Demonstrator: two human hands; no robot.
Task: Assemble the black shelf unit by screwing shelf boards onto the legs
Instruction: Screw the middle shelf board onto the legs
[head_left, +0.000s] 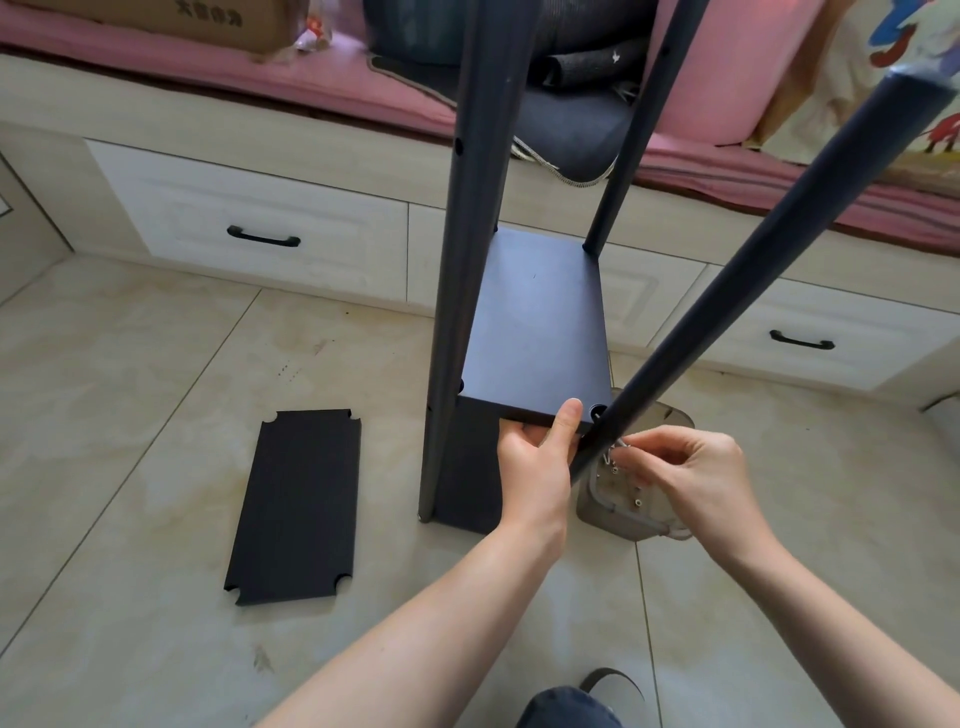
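The left hand (537, 457) is gripping the near edge of the matte black shelf board (537, 322), thumb on top. The right hand (691, 470) is pinching a small metal tool (613, 451) against the tilted round black leg (748, 260). Beyond them, two more legs (467, 208) are rising from the board's corners.

Left hand (537, 457): at 12 o'clock from its forearm, thumb pointing up, fingers curled in a grip.
Right hand (691, 467): at 3 o'clock of the left, fingertips pinched together, pointing toward 9 o'clock.
Forearms: bare, converging upward from 6 o'clock.
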